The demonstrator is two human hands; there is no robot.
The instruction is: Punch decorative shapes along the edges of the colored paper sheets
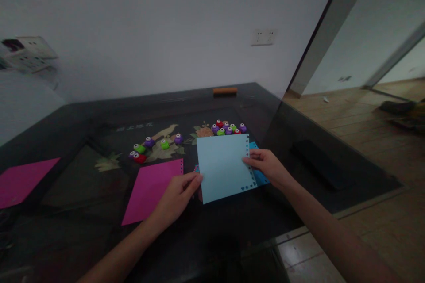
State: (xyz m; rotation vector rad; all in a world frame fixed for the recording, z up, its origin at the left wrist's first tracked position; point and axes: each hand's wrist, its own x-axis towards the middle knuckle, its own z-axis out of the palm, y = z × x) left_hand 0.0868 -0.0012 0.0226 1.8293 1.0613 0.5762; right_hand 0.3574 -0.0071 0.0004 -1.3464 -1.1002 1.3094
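Light-blue paper (223,166) has cutouts (251,185) along two edges.

Pink sheets (151,190) on dark table (265,115)

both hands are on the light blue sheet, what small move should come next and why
I'd probably free the right hand from the light blue sheet and reach for the small eyed figures beyond it, the left hand pinching the left edge: both hands are occupied, and dark shapes line the right edge but only part of the bottom.
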